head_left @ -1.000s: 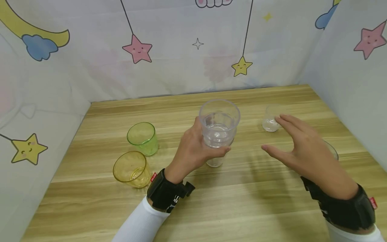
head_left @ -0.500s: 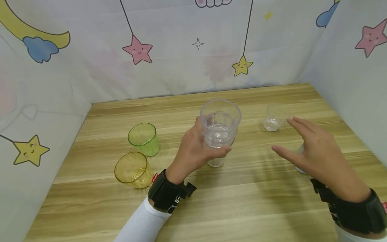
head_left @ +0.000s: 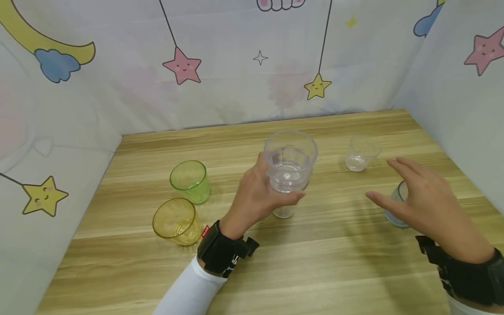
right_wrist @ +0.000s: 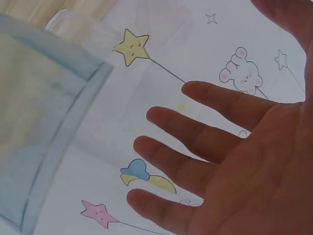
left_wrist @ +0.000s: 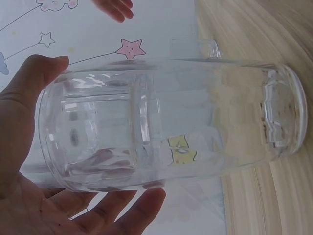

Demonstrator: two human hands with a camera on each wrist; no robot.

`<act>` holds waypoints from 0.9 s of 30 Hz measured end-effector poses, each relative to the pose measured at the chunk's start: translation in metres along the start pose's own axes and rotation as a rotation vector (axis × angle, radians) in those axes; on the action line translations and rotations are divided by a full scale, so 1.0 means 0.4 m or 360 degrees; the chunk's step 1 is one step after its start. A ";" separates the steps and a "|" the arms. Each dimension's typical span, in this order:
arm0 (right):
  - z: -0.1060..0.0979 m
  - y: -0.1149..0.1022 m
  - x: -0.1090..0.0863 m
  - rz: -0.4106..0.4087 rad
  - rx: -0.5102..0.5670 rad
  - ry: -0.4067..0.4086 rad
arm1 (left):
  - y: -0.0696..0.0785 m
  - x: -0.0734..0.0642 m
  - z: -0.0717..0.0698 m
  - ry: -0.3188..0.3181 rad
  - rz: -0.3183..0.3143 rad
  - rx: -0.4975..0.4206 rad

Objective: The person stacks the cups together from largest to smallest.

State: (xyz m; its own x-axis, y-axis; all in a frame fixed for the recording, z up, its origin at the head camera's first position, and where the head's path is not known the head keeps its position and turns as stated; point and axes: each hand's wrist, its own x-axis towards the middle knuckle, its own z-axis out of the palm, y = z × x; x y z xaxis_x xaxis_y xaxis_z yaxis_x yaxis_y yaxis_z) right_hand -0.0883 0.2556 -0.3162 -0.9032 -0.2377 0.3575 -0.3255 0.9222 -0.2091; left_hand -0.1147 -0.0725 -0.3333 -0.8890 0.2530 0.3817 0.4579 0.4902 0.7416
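My left hand point(head_left: 252, 192) grips a clear tumbler point(head_left: 290, 146) near the middle of the table. This tumbler sits nested in a second clear glass point(head_left: 283, 212) below it, whose base is right at the wood. In the left wrist view, thumb and fingers curl round the rim end of the clear stack point(left_wrist: 186, 117). To the right, my right hand point(head_left: 429, 205) hovers with fingers spread and holds nothing. A bluish glass point(head_left: 393, 217) stands beside it, partly hidden behind the hand. The right wrist view shows that bluish glass point(right_wrist: 44, 122) large at the left, apart from the fingers.
On the left stand a green glass point(head_left: 193, 186) and, nearer, a yellow glass point(head_left: 177, 225), both upright. A small clear glass point(head_left: 360, 153) stands at the back right of the wooden table point(head_left: 307, 271). Printed cloth walls point(head_left: 236, 87) enclose the back and sides.
My right hand has moved to the right, staying spread. More of the bluish glass now shows beside it, and the small clear glass is uncovered. My left hand keeps its grip in place.
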 end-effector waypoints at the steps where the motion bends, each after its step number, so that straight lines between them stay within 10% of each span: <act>1: 0.002 0.005 -0.001 0.0016 -0.0020 -0.0018 | 0.000 0.000 0.000 0.0001 -0.0003 -0.0002; 27: 0.029 0.097 -0.027 0.0327 0.0044 -0.0409 | -0.001 0.001 -0.002 -0.0008 -0.0020 0.0025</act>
State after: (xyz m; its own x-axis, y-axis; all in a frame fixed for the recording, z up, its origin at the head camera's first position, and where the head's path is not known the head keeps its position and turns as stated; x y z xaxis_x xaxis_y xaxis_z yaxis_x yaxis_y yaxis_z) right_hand -0.0944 0.2903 -0.3386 -0.9907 -0.1200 0.0648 -0.1334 0.9510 -0.2788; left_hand -0.1152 -0.0733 -0.3331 -0.8947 0.2509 0.3695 0.4466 0.5063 0.7377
